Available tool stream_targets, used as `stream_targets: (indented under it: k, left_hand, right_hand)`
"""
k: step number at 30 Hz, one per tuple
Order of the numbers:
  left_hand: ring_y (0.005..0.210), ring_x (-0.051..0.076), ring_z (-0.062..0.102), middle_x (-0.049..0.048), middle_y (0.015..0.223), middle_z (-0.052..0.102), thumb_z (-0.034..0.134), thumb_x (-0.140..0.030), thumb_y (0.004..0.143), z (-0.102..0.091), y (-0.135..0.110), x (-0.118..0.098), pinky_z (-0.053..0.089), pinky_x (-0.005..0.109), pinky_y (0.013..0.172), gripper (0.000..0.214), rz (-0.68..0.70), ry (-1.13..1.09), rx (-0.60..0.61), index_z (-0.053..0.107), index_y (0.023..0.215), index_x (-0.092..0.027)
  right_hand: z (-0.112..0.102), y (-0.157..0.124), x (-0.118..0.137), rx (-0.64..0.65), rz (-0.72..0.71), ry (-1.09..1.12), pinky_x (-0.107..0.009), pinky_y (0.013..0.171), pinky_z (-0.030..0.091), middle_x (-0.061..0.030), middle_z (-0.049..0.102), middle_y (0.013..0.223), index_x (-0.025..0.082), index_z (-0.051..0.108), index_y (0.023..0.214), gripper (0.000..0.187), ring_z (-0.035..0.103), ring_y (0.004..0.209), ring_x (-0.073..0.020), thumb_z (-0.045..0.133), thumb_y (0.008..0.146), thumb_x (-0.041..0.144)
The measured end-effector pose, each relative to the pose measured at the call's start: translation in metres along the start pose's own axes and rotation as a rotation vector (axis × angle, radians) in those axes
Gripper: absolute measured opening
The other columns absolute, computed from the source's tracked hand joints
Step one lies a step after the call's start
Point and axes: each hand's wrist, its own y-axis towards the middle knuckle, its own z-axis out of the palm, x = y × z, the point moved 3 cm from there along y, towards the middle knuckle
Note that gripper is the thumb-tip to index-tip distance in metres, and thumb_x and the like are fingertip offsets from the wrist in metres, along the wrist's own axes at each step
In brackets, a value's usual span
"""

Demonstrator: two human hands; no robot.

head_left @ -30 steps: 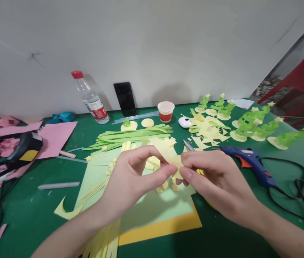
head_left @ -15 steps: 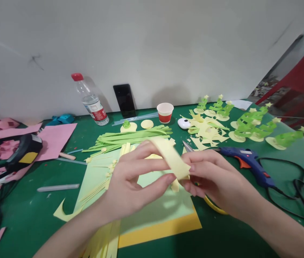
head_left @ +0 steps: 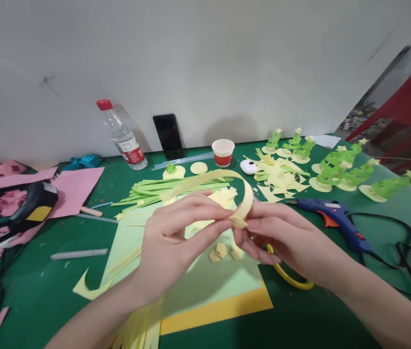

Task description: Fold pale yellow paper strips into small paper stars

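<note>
A pale yellow paper strip (head_left: 210,175) arcs up over my hands, its long free end reaching out to the left. My left hand (head_left: 176,242) pinches the folded end of that strip between thumb and index finger. From the other side, my right hand (head_left: 285,237) grips the same fold with its fingertips. Scissors with a yellow handle (head_left: 288,278) are tucked in my right hand; their blades are mostly hidden behind it. Below the fold, small folded paper pentagons (head_left: 221,250) lie on a light green sheet (head_left: 190,291).
Behind my hands lie green paper strips (head_left: 143,189). A paper cup (head_left: 223,152), a phone (head_left: 169,135) and a water bottle (head_left: 125,140) stand by the wall. At right are a blue glue gun (head_left: 336,218), its cable, and several spiral paper trees (head_left: 339,165). Pink paper (head_left: 76,189) lies left.
The strip has swung from a short loop across my fingers to a wide arc whose free end points left. My fingertips have come closer together at the fold, and the pentagons below now show.
</note>
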Motion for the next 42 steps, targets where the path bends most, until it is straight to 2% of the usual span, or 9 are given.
stream_targets:
  k: [5,10,14,17,20,23,27,36,42]
  left_hand:
    - [0.067,0.012,0.067,-0.0083,0.067,0.074,0.074,-0.006,0.07,0.001,0.001,-0.001,0.048,0.029,0.093,0.024,-0.207,-0.09,-0.023,0.076,0.076,-0.029]
    - [0.073,0.015,0.067,-0.0068,0.063,0.071,0.076,-0.01,0.068,0.002,0.0,0.0,0.051,0.027,0.084,0.023,-0.351,-0.172,0.001,0.074,0.081,-0.028]
    - [0.07,0.016,0.066,-0.0017,0.07,0.071,0.069,-0.016,0.076,0.001,0.001,0.002,0.052,0.025,0.069,0.007,-0.407,-0.178,0.09,0.071,0.078,-0.022]
    - [0.067,0.016,0.064,0.0012,0.07,0.069,0.05,-0.024,0.089,0.002,0.001,0.001,0.05,0.025,0.063,0.024,-0.349,-0.089,0.217,0.066,0.072,-0.02]
    - [0.064,0.015,0.06,0.0,0.067,0.064,0.046,-0.027,0.092,0.006,-0.003,-0.001,0.046,0.023,0.061,0.03,-0.251,0.067,0.314,0.06,0.067,-0.019]
    - [0.063,0.012,0.057,-0.0021,0.065,0.059,0.047,-0.024,0.092,0.008,-0.006,-0.002,0.043,0.02,0.06,0.03,-0.199,0.147,0.327,0.057,0.064,-0.019]
    - [0.063,0.012,0.059,-0.0018,0.067,0.06,0.045,-0.021,0.093,0.009,-0.006,-0.004,0.045,0.019,0.061,0.03,-0.194,0.087,0.354,0.059,0.067,-0.019]
    - [0.067,0.017,0.061,0.0018,0.067,0.061,0.041,-0.023,0.089,0.009,-0.005,-0.002,0.048,0.026,0.066,0.032,-0.295,-0.059,0.431,0.056,0.06,-0.02]
    - [0.064,0.015,0.057,0.0003,0.066,0.059,0.046,-0.023,0.089,0.009,-0.006,-0.002,0.044,0.024,0.06,0.031,-0.282,0.038,0.435,0.053,0.059,-0.019]
  right_hand:
    - [0.001,-0.006,0.013,-0.12,-0.321,-0.538,-0.02,0.044,0.03,0.0032,0.045,0.054,0.018,0.047,0.062,0.019,0.039,0.05,-0.0087,0.044,0.08,0.017]
    - [0.002,-0.008,0.016,-0.184,-0.433,-0.659,-0.02,0.039,0.027,0.0041,0.044,0.045,0.018,0.042,0.053,0.032,0.038,0.041,-0.0068,0.044,0.084,0.012]
    - [0.002,-0.008,0.018,-0.201,-0.453,-0.653,-0.021,0.037,0.024,0.0039,0.044,0.044,0.018,0.044,0.053,0.031,0.039,0.04,-0.007,0.045,0.083,0.012]
    - [0.001,-0.008,0.018,-0.235,-0.457,-0.574,-0.023,0.037,0.021,0.0045,0.044,0.044,0.019,0.048,0.055,0.029,0.036,0.04,-0.0068,0.046,0.083,0.013]
    - [0.002,-0.007,0.016,-0.238,-0.443,-0.534,-0.022,0.037,0.021,0.0052,0.042,0.045,0.019,0.049,0.055,0.028,0.035,0.041,-0.0065,0.047,0.083,0.013]
    - [0.003,-0.006,0.016,-0.2,-0.441,-0.541,-0.022,0.037,0.021,0.0055,0.04,0.046,0.018,0.049,0.055,0.028,0.033,0.042,-0.0061,0.046,0.082,0.012]
    - [0.003,-0.005,0.016,-0.148,-0.442,-0.509,-0.022,0.038,0.021,0.0049,0.04,0.049,0.018,0.052,0.058,0.028,0.032,0.043,-0.0067,0.043,0.083,0.012]
    - [0.004,-0.004,0.013,-0.039,-0.393,-0.469,-0.019,0.044,0.032,0.0029,0.05,0.054,0.017,0.056,0.062,0.028,0.041,0.048,-0.0075,0.04,0.085,0.016]
    - [0.002,-0.003,0.01,0.026,-0.435,-0.395,-0.017,0.042,0.03,0.0048,0.051,0.055,0.018,0.052,0.059,0.028,0.039,0.048,-0.0063,0.045,0.086,0.012]
